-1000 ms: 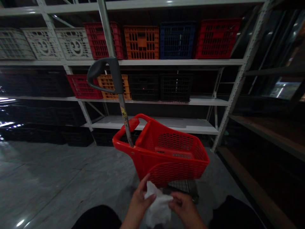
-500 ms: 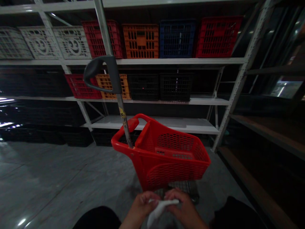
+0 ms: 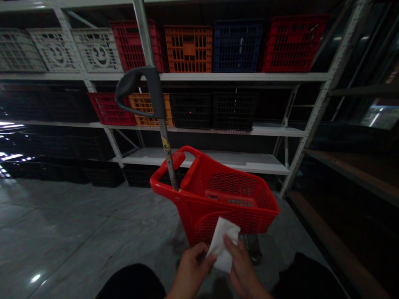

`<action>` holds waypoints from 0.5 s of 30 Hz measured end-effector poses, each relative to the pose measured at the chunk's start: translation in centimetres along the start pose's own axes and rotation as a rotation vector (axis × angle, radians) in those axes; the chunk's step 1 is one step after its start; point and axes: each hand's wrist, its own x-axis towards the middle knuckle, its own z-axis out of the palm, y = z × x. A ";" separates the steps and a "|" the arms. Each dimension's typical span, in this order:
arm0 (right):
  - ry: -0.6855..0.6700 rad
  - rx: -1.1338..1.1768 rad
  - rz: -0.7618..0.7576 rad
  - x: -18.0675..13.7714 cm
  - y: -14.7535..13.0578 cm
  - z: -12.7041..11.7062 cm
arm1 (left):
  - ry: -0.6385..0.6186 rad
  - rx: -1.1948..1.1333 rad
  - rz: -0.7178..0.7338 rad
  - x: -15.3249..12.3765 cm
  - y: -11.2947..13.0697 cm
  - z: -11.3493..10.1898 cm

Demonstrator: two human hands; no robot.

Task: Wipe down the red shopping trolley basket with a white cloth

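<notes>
Both my hands meet low in the middle of the view on a white cloth (image 3: 222, 245). My left hand (image 3: 193, 268) pinches its lower left edge with curled fingers. My right hand (image 3: 240, 265) grips its right side, thumb laid over the fabric. The cloth stands up folded in front of a red plastic trolley basket (image 3: 218, 199). The basket's grey pull handle (image 3: 141, 89) rises on a metal pole at its left end. The basket looks empty inside.
White metal shelving (image 3: 237, 77) along the back wall carries several red, orange, blue, black and white crates. Dark wooden shelves (image 3: 352, 166) run down the right side. Grey polished floor (image 3: 71, 232) stretches to the left. My dark-clothed knees show at the bottom edge.
The cloth went from a loose bunch, to flattened between both hands, to raised and folded upright now. The view shifted slightly left, so the basket sits a little further right.
</notes>
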 end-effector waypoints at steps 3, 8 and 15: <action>-0.003 -0.374 -0.254 3.2 -4.6 0.9 | 0.344 0.299 0.306 1.7 2.0 -4.2; -0.012 -1.114 -0.830 8.4 -10.2 5.3 | 0.860 0.692 0.586 7.3 5.9 -11.4; -0.276 -1.304 -0.835 10.6 -2.8 8.7 | 0.758 1.154 0.450 11.6 5.1 -11.6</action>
